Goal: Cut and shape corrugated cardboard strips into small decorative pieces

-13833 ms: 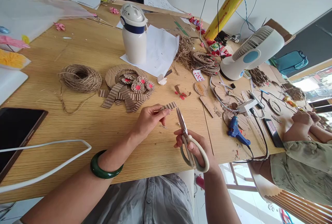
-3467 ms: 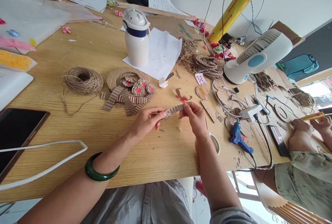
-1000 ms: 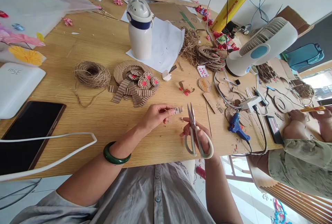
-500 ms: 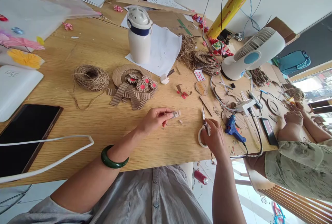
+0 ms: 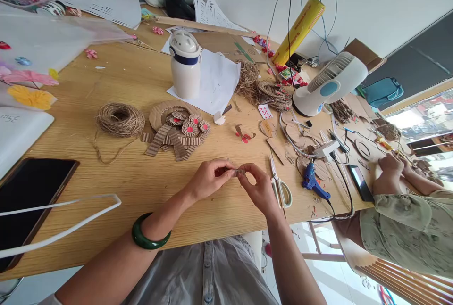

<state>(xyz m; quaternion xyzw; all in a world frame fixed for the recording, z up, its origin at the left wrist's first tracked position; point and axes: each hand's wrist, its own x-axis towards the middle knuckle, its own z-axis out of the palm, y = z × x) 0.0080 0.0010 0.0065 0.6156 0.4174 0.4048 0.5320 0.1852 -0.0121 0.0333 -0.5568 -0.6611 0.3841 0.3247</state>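
Between both hands, over the front of the table, is a small piece of corrugated cardboard (image 5: 239, 171). My left hand (image 5: 211, 177) pinches its left end and my right hand (image 5: 257, 187) pinches the right end; the fingertips hide most of it. Scissors (image 5: 281, 187) with pale handles lie on the wood just right of my right hand. Beyond my left hand sits a cardboard wreath (image 5: 157, 115) with corrugated strips and rolled flowers (image 5: 189, 128) with red centres. A small brown and red piece (image 5: 245, 136) lies past my right hand.
A twine coil (image 5: 120, 120) and phone (image 5: 33, 201) are at left. A white bottle (image 5: 186, 71) stands on paper behind. To the right are a blue glue gun (image 5: 314, 182), a power strip (image 5: 326, 149), a fan (image 5: 331, 83) and a co-worker's hands (image 5: 391, 168).
My right hand has let go of the scissors, which now lie on the table, and has moved left to grip the cardboard piece with my left hand. The view has shifted slightly.
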